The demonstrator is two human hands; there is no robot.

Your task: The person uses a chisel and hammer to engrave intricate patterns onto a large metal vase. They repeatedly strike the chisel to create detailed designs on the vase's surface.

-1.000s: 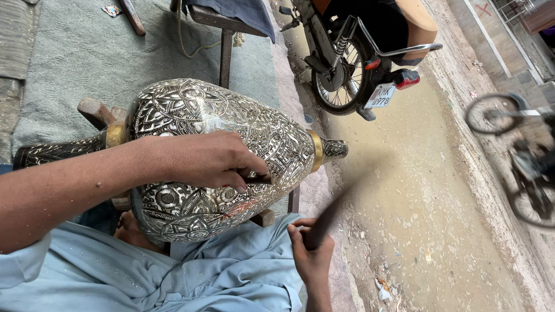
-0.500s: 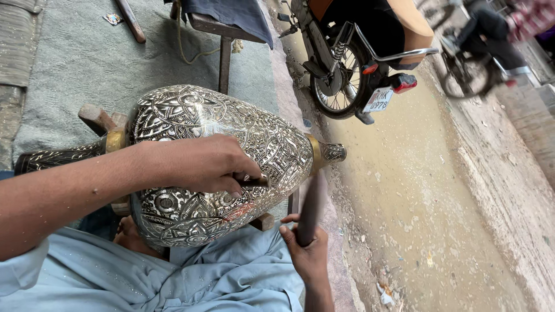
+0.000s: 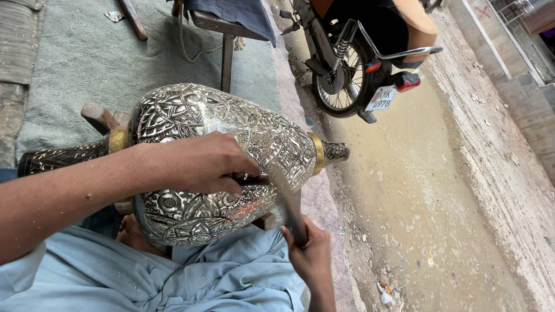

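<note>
A large engraved silver metal vase [image 3: 231,127] with brass bands lies on its side across a wooden rest, neck pointing left. My left hand [image 3: 202,164] lies on its belly, fingers pinching a small dark chisel [image 3: 251,180] against the metal. Below and to the right, my right hand [image 3: 309,254] grips the handle of a hammer [image 3: 286,199], blurred by motion, whose head is at the chisel's end. My light blue clothed legs [image 3: 173,277] sit beneath the vase.
A motorcycle [image 3: 358,52] stands on the dirt lane at upper right. A wooden stool [image 3: 225,29] with dark cloth stands behind the vase on a grey mat [image 3: 75,63]. A concrete kerb [image 3: 503,133] runs along the right side.
The hammer has swung from raised at the right onto the chisel. A cyclist who passed along the lane is gone from view. My left hand stays on the vase.
</note>
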